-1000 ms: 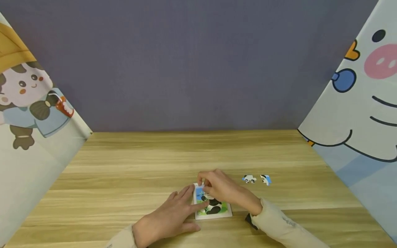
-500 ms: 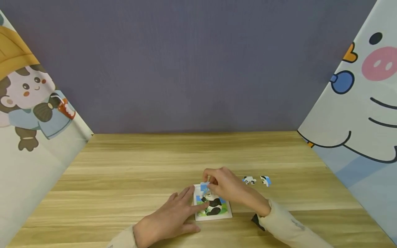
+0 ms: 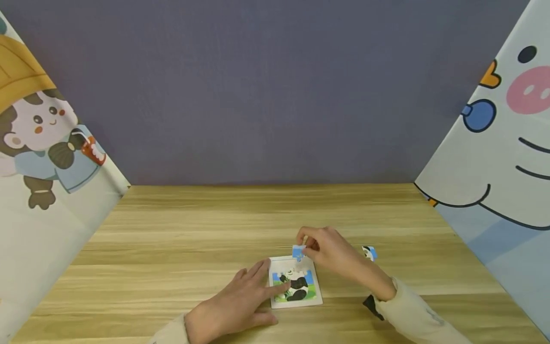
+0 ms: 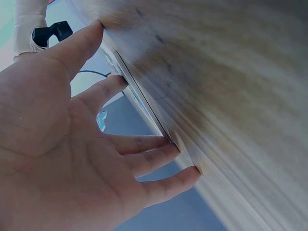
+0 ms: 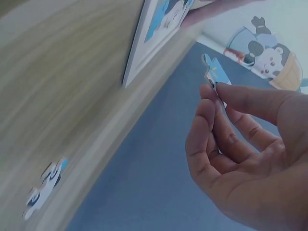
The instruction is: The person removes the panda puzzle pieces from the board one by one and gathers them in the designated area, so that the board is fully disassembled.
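Left hand: from here I see the left hand point(image 3: 240, 303) palm down, reaching in from the near left and laid over the left side of the white-bordered, four-sided panda puzzle board point(image 3: 296, 305).
Left fingers: fairly straight and spread, holding nothing; the index finger rests across the panda picture, the thumb stretches to the worktop by the near left corner, and the others lie at the far left corner, middle and ring close together.
Right hand: the right hand point(image 3: 331, 248) is raised near the board's far edge, wrist bent so the fingers point down and inward.
Right fingers: thumb and index finger clamped on a thin, light-blue interlocking jigsaw piece point(image 3: 298, 252); the rest curl in beneath.
Held piece: up off the worktop, over the board's far edge.
Board: flat on the pale wood-grain worktop point(image 3: 172, 229), panda body fitted in the near part, pale backing showing above it.
Loose pieces: a black-and-white panda-face piece point(image 5: 45, 190) lies flat below the right hand; a white, black and blue piece point(image 3: 369, 253) sits just beyond the right forearm.
Sleeves: both cream, the right cuff point(image 3: 386, 298) with a small black block point(image 3: 373, 307) beside it.
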`<state>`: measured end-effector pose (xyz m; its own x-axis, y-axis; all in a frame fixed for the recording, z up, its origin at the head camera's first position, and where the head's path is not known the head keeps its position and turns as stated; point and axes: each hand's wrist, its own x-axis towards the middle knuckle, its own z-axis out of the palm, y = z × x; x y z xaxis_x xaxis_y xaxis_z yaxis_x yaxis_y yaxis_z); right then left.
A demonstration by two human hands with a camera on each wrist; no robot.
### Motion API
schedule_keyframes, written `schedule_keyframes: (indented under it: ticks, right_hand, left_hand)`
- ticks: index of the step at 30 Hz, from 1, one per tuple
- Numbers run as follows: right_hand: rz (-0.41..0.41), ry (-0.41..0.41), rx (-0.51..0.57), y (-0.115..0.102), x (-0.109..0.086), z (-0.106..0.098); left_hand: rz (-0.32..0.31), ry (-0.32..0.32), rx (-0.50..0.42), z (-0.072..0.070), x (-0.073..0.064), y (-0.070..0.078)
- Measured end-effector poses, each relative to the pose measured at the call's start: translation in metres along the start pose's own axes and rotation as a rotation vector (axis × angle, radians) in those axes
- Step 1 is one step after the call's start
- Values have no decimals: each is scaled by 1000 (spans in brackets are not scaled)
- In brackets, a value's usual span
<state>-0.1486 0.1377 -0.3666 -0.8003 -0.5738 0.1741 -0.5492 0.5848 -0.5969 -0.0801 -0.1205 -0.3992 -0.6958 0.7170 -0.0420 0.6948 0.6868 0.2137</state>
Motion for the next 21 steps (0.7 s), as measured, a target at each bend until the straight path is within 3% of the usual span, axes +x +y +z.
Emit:
schedule_keyframes:
  ticks: [13, 21]
  right_hand:
    - [87, 43, -41, 19, -14, -27]
    - [121, 19, -26, 40, -18, -31]
  left_hand:
    - [-10, 1, -1, 1, -1, 0]
    - [-8, -10, -11, -1, -2, 1]
